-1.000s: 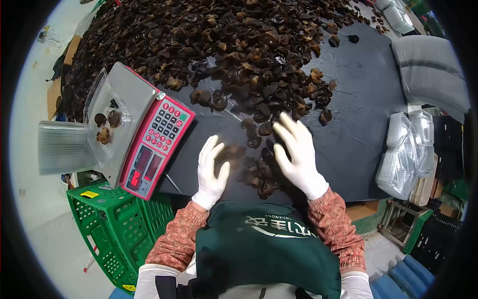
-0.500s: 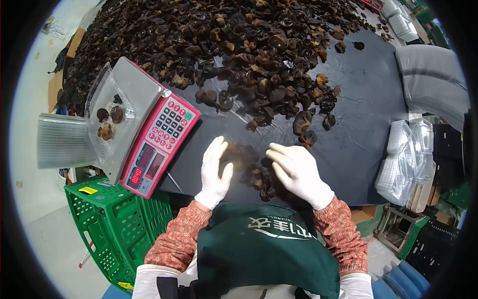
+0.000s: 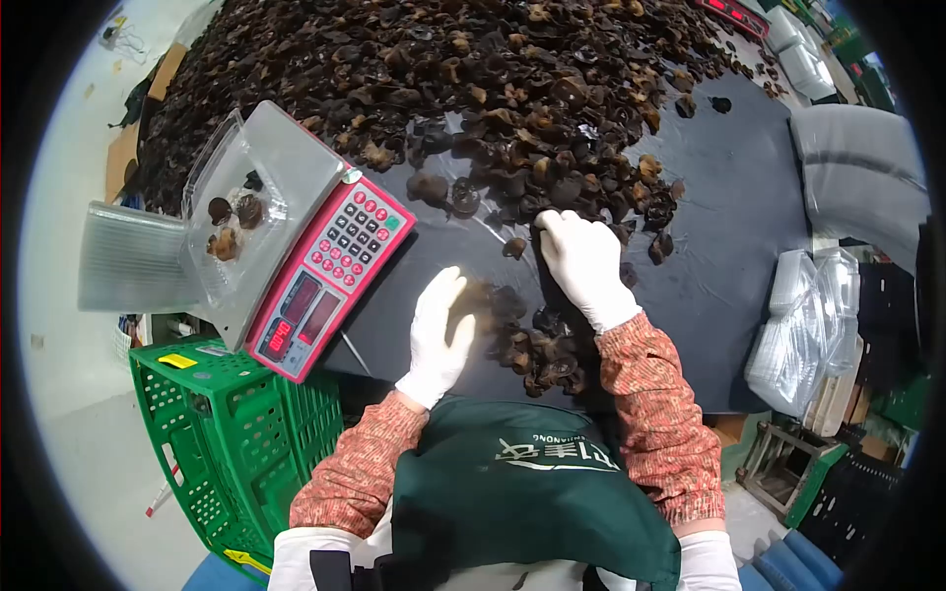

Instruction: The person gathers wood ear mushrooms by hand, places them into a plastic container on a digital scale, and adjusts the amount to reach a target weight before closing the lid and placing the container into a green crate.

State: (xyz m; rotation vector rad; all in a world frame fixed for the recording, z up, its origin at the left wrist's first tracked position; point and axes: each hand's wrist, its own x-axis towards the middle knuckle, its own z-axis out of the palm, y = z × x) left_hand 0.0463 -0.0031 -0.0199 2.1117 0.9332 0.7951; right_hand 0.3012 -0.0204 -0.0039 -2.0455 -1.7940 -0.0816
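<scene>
I see white gloves on my left hand (image 3: 437, 335) and right hand (image 3: 583, 264), dark brown mushrooms (image 3: 473, 89) on a black table (image 3: 729, 217), a red-and-grey scale (image 3: 315, 266), a green crate (image 3: 227, 433), and rust-patterned sleeves (image 3: 660, 414).

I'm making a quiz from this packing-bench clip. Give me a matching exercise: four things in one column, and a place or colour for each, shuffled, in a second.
Things:
1. scale
2. crate
3. left hand
4. right hand

Descriptions:
A. green, below the table's edge
B. red keypad face, clear tray with a few dark pieces on top
C. at the near edge of the large heap of dark pieces
D. edge-on beside the small pile nearest the person

Pairs: 1-B, 2-A, 3-D, 4-C
</scene>
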